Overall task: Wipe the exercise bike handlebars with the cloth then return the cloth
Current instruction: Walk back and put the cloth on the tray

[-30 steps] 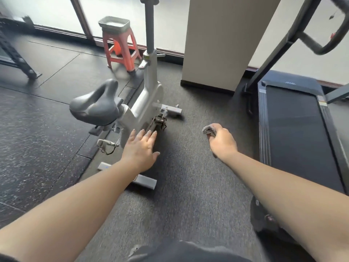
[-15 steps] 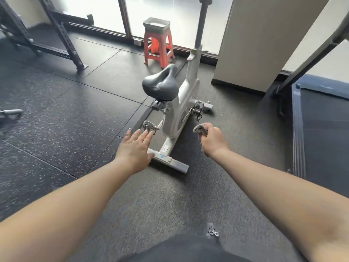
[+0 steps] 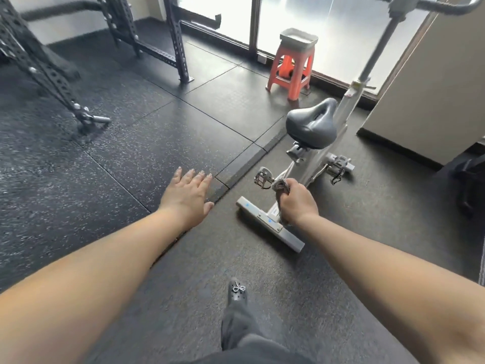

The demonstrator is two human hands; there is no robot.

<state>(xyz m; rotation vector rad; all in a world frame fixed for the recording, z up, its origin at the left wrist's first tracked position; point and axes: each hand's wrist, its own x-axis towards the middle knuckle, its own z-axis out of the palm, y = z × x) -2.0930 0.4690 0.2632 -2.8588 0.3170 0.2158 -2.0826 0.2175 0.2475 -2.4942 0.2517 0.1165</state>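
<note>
The cloth [image 3: 280,185] is held bunched in the closed right hand [image 3: 298,202], near the bike's base. The left hand [image 3: 187,197] is spread, empty. The handlebars [image 3: 443,6], far right, are untouched; wiping and return are judged outstanding.

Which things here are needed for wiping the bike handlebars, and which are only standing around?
For the job:
cloth in right hand
handlebars
left hand, open

Standing around:
saddle
orange stool
grey tray
black rack
</note>
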